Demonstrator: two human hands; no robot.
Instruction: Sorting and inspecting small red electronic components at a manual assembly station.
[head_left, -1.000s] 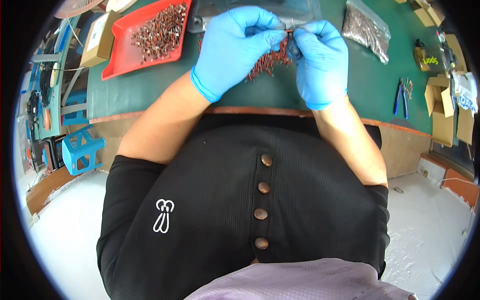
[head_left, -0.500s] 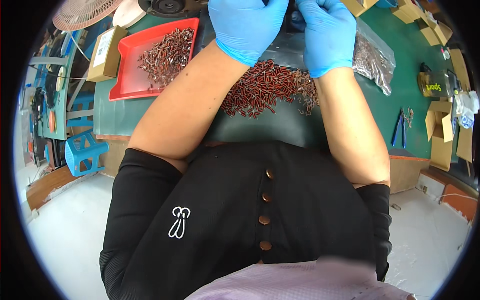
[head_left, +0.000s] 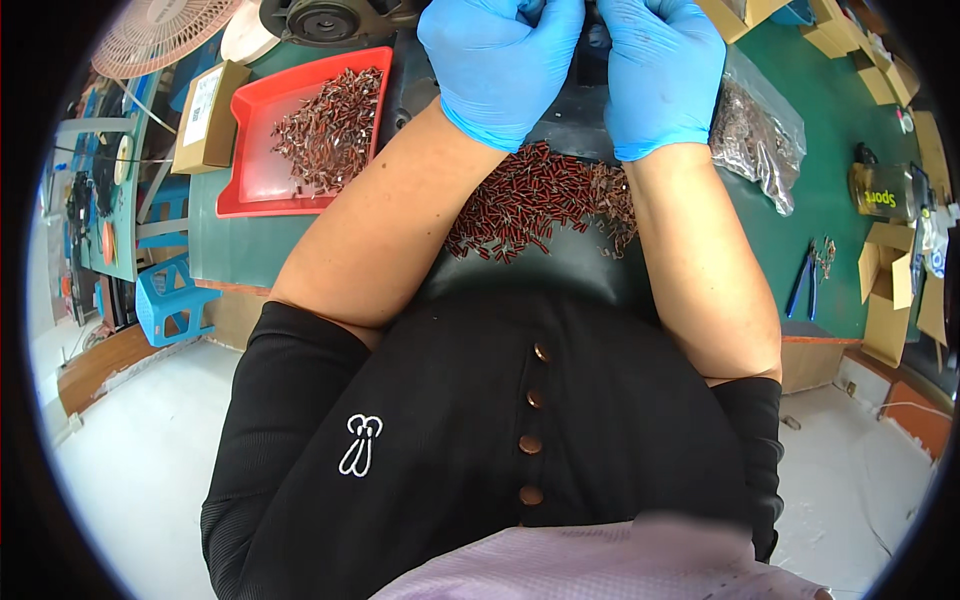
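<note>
Progress: red tray (head_left: 262, 170) part-filled | loose component pile (head_left: 535, 205) left | left hand (head_left: 500, 60), right hand (head_left: 660, 70) fingers pinched together, held item hidden

Tray (head_left: 262, 190) lies left of the parts pile (head_left: 535, 200); bag (head_left: 757, 135) right; pliers (head_left: 806, 280) farther right.

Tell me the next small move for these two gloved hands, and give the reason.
Probably lower both hands a little toward the body, into plainer view. The left hand and right hand meet at the picture's top edge, where their fingertips are cut off, so whatever they pinch cannot be seen. The pile of small reddish-brown parts lies below them on the black mat, between the forearms.
</note>
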